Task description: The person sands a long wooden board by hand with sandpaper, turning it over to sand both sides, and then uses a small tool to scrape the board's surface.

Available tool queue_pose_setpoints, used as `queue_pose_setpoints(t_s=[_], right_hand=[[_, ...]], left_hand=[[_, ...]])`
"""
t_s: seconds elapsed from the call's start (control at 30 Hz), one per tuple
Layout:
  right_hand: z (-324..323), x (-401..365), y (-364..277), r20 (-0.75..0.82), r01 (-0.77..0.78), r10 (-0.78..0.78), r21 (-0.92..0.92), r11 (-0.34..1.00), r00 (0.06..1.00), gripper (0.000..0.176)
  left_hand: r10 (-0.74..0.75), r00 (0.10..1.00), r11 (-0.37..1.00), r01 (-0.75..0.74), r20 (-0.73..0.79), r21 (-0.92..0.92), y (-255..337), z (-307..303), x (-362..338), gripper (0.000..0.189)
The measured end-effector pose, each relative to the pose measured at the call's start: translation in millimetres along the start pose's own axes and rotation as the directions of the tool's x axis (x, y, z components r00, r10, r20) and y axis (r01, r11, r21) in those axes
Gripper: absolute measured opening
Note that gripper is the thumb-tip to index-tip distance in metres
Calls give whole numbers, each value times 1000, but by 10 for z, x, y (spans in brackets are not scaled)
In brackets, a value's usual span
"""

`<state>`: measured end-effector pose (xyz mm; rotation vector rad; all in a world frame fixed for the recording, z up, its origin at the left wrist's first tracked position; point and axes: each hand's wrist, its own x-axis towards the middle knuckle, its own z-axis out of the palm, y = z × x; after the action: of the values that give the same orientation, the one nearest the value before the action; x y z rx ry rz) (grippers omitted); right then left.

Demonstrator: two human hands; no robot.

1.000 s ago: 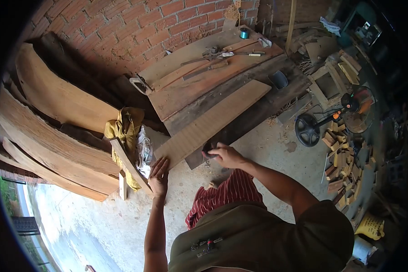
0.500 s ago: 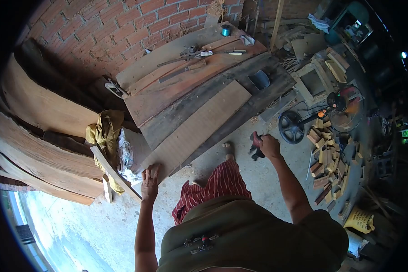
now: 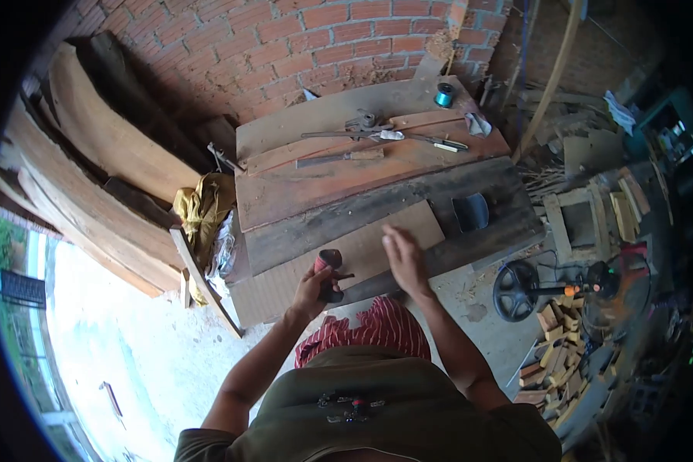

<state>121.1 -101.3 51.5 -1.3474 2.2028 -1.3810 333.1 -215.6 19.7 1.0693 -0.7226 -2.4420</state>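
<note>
My left hand (image 3: 311,292) is wrapped round a dark red and black hand tool (image 3: 328,260), held above the near part of a long flat brown board (image 3: 269,291); its exact kind I cannot tell. My right hand (image 3: 406,263) hovers over the board's right half, fingers stretched out and nothing in them. The board lies slanted across a dark plank worktable (image 3: 300,235). Just beyond its far right end is a curved black piece (image 3: 469,212).
Tools (image 3: 362,135), including a wooden-handled blade (image 3: 338,158), lie at the table's back beside a teal spool (image 3: 443,95). Large slabs (image 3: 123,138) lean at left. A fan (image 3: 516,291) and a pile of wood offcuts (image 3: 554,350) stand on the floor at right.
The red and black tool has passed from my right hand to my left, which has lifted off the board's near end. My right hand has swung in over the board. The view has shifted.
</note>
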Motion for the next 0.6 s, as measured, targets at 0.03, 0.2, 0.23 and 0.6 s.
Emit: queue_pose_setpoints(t_s=[0.03, 0.2, 0.23, 0.6], right_hand=[[-169, 81, 325, -116, 46, -79, -267, 963, 990, 48], [-734, 226, 1262, -46, -71, 54, -674, 736, 997, 75], [-750, 239, 1365, -40, -65, 51, -670, 739, 998, 75], [-655, 296, 1662, -97, -132, 89, -714, 688, 991, 59]], left_hand=[[2, 1000, 1000, -2, -7, -14, 71, -75, 161, 12], [229, 970, 969, -236, -82, -79, 1123, -30, 1028, 10], [303, 941, 946, -316, -147, -68, 1399, 58, 1202, 11], [384, 895, 919, -345, -228, 192, 1541, 1003, 1522, 64]])
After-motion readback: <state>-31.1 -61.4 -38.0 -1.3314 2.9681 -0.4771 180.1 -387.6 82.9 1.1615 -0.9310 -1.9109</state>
